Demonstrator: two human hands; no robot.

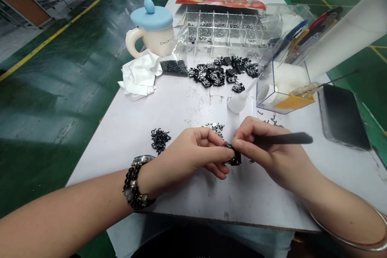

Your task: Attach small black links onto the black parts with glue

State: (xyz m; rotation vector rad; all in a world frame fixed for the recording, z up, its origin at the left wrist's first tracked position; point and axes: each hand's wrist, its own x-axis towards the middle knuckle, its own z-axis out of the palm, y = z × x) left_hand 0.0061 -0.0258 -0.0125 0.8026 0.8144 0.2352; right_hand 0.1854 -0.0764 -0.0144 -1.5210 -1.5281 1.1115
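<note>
My left hand [193,155] pinches a small black metal part [234,159] between thumb and fingers, just above the white table [181,109]. My right hand [266,151] meets it from the right, fingers closed round black tweezers [284,138] whose free end sticks out to the right, tips at the part. A small heap of tiny black pieces [159,139] lies left of my left hand. A few silvery bits [215,127] lie just behind my fingers. A larger pile of black parts [223,73] sits further back on the table.
A cream mug with a blue lid [152,28] and a crumpled white cloth [139,74] are at the back left. A clear compartment box [223,28], a clear tub with tools [284,84], a white bottle [238,102] and a black tray [343,115] stand behind and right.
</note>
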